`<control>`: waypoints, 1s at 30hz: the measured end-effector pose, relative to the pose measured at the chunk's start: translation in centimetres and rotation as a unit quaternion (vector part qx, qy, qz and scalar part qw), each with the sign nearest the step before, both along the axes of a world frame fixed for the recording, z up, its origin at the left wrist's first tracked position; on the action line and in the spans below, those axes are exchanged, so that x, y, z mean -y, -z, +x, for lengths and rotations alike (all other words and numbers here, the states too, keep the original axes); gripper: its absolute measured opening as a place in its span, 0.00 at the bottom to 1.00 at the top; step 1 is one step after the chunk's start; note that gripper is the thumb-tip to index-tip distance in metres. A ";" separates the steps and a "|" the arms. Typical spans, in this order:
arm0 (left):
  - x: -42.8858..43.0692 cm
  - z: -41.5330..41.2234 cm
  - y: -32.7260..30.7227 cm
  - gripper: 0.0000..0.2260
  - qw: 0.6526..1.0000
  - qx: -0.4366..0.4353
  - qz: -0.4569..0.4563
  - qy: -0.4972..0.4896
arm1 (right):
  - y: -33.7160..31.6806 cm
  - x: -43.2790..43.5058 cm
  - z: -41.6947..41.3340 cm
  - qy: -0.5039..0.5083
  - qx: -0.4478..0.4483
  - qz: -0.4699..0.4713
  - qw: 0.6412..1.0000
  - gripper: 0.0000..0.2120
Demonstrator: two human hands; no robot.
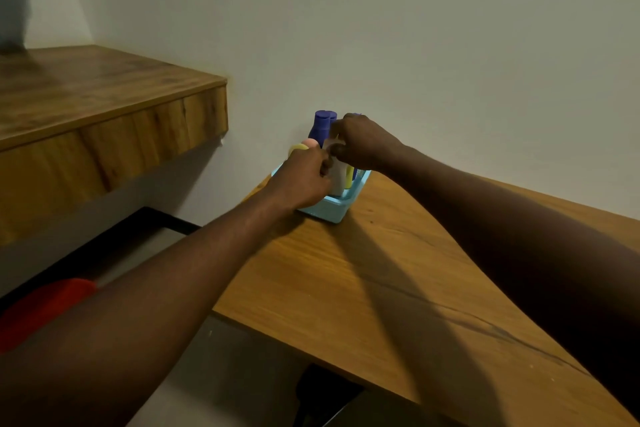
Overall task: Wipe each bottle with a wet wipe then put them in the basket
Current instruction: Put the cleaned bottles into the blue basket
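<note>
1. Right now both my hands are over the blue basket (337, 210) at the far corner of the table (398, 270), against the wall.
2. My left hand (303, 180) is curled closed, low at the basket's near side; what it grips I cannot tell.
3. My right hand (363, 144) pinches something white (338, 177), maybe the wipe around a bottle, though the view is too dim to be sure.
4. Purple bottles (320, 128) already stand upright inside.
5. Such plastic bottles should feel light, stiff and slick when damp, so I would hold one round its middle.
</note>
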State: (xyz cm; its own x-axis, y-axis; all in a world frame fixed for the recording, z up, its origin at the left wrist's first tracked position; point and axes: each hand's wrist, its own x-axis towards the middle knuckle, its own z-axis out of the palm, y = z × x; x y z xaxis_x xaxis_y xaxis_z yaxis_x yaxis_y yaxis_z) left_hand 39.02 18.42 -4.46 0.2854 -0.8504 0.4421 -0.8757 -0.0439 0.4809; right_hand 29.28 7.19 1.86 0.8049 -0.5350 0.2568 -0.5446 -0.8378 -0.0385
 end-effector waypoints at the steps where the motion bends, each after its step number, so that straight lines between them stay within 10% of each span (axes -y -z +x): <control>1: 0.1 0.0 -0.1 0.05 1.000 -0.004 0.001 0.000 | 0.0 0.0 0.0 -0.001 0.003 -0.002 1.000 0.13; 30: -4.8 -5.3 -6.8 0.15 0.999 -0.021 -0.042 -0.010 | -4.4 -4.6 -9.2 0.032 0.069 -0.051 0.996 0.14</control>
State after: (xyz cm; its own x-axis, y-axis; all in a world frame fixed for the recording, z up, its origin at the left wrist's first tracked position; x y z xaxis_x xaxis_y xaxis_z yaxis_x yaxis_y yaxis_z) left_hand 33.70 23.18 2.30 0.3223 -0.8047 0.4986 -0.8538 -0.0197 0.5202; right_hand 20.13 11.81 6.31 0.7230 -0.5491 0.4192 -0.5924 -0.8050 -0.0328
